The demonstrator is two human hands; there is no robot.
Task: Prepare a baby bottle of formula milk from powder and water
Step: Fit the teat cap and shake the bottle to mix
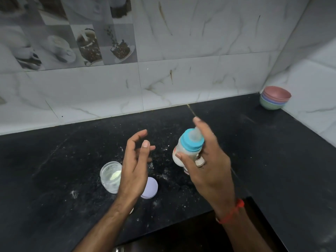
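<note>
Your right hand has a full grip on the capped bottle, above the surface's front edge, left hand open and empty, so I'd shake gently, finger over the teat.

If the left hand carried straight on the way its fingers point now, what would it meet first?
The left hand is open, fingers aimed up and right toward the back wall. The way looks free over the counter; depth is unclear, but the baby bottle seems off that line.
</note>
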